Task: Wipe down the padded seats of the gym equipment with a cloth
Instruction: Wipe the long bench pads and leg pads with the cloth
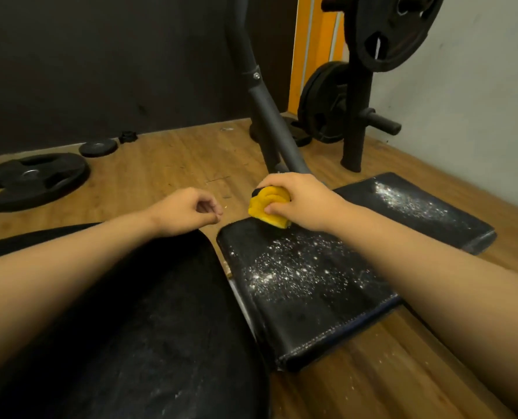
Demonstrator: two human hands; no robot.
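Resting at 12 o'clock on the padded seat (pixel 312 303), the yellow cloth (pixel 266 208) was clenched in the right grip (pixel 300 204); overlapping strokes toward 6 o'clock were needed. The left grip (pixel 191 211) was curled loosely, apparently empty.

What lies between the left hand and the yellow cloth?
Nothing but a strip of wooden floor, seen in the head view. The left hand hovers apart from the yellow cloth, which the right hand grips on the padded seat.
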